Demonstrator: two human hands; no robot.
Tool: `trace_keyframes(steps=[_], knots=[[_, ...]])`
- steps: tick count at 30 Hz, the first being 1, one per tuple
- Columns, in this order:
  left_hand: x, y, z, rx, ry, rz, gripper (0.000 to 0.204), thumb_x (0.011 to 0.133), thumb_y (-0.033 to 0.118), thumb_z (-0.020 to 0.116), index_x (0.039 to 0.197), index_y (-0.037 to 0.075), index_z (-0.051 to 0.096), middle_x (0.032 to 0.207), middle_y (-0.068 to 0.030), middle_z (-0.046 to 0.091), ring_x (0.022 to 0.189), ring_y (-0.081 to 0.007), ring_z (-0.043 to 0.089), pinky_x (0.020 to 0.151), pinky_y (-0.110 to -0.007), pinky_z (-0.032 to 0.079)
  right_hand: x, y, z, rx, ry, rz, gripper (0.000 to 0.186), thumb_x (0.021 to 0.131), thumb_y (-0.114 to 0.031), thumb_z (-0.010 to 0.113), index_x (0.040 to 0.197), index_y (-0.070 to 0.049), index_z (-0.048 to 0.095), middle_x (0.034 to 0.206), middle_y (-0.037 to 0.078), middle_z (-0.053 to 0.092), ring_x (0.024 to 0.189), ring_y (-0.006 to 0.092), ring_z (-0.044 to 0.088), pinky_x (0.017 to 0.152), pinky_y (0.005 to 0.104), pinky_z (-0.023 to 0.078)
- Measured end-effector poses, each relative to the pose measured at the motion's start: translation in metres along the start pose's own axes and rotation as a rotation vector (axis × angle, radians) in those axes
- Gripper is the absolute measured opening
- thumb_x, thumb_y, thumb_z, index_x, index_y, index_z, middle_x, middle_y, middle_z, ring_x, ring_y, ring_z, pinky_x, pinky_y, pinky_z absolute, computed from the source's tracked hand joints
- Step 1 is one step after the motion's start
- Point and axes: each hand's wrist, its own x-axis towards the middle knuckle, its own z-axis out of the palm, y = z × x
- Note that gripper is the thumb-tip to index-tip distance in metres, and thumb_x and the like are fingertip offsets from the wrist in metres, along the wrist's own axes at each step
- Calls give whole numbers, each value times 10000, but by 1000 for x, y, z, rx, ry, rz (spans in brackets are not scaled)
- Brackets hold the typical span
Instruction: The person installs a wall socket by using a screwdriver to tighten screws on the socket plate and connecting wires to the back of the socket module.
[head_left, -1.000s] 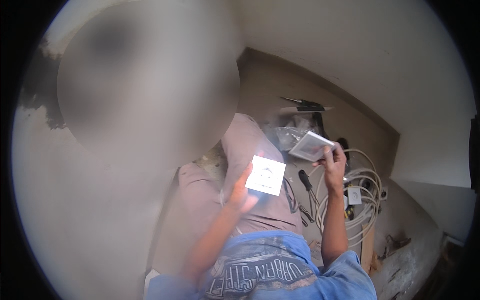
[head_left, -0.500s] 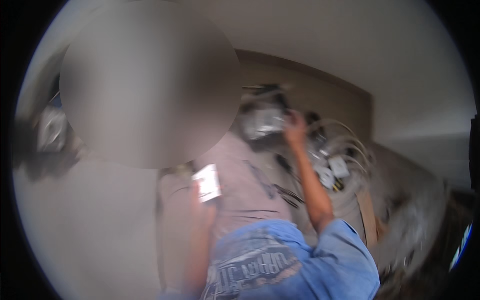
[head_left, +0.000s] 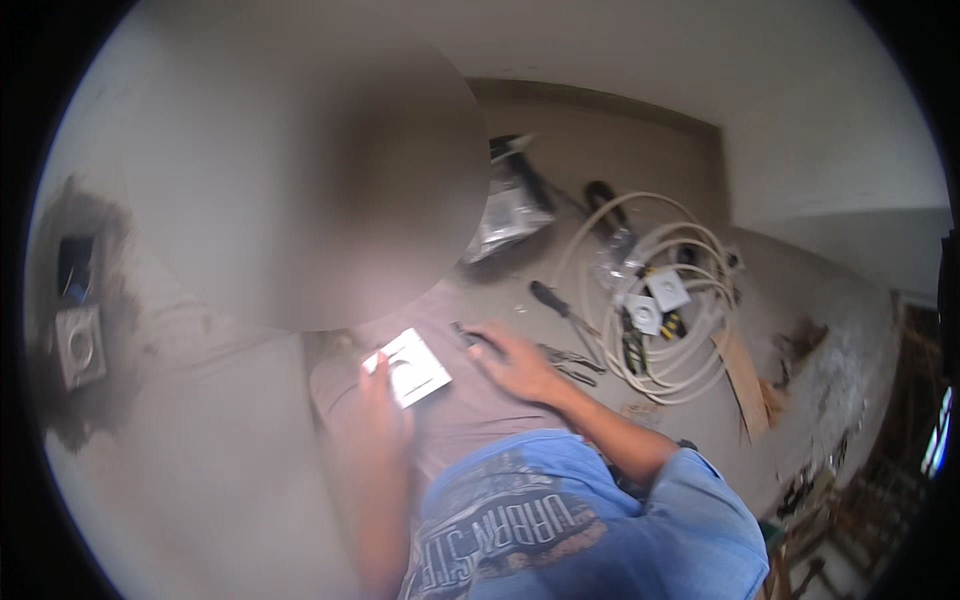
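My left hand (head_left: 378,400) grips a white square wall plate (head_left: 412,368) by its left edge, above my leg in pinkish-grey trousers. A rounded detail shows at the middle of the plate. My right hand (head_left: 515,368) is over the same leg, to the right of the plate and apart from it. Its fingers are closed on a small dark object (head_left: 464,336), whose kind I cannot make out. Pliers (head_left: 575,364) lie on the floor just right of that hand, with a dark-handled screwdriver (head_left: 552,300) beyond them.
A coil of pale cable (head_left: 690,392) surrounds white square fittings (head_left: 668,290) and yellow-black tools. Farther off lies a clear plastic bag (head_left: 508,215) with something black. On the left wall, an open box (head_left: 76,268) sits above a round-faced socket (head_left: 80,347). A wooden strip (head_left: 740,385) lies right.
My right hand has come back from beside the plastic bag to over my leg, now with a small dark object in it. My left hand still holds the plate, now tilted differently.
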Motion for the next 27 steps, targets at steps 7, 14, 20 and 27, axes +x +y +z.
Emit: trace_keyframes(steps=[7,14,20,27], knots=[[-7,6,26,-3,2,97,295,1107,321,485,1130,47,593,1021,-56,679,940,-106,661,826,-277,549,20,-50,-3,492,-178,214,316,1060,-226,592,1291,-18,647,1003,60,703,888,112,654,764,278,534],[-20,7,16,3,-63,72,465,1119,369,425,1306,-33,565,1173,-117,677,1082,-167,659,955,-311,523,26,-42,8,549,-286,224,241,1036,-195,633,1140,16,687,934,38,686,705,100,618,683,249,509],[-28,8,4,-15,-71,46,536,1124,397,389,1401,-49,498,1286,-158,637,1173,-208,636,1019,-348,507,25,-43,15,496,-310,201,228,1033,-184,635,1124,18,687,921,29,685,730,98,623,696,249,512],[-40,17,-1,-405,-210,-205,596,1118,433,366,1520,-7,354,1433,-221,541,1309,-295,567,1120,-406,461,23,-53,20,110,-92,-293,196,870,-17,709,1067,-25,717,1017,100,693,889,211,676,787,318,546]])
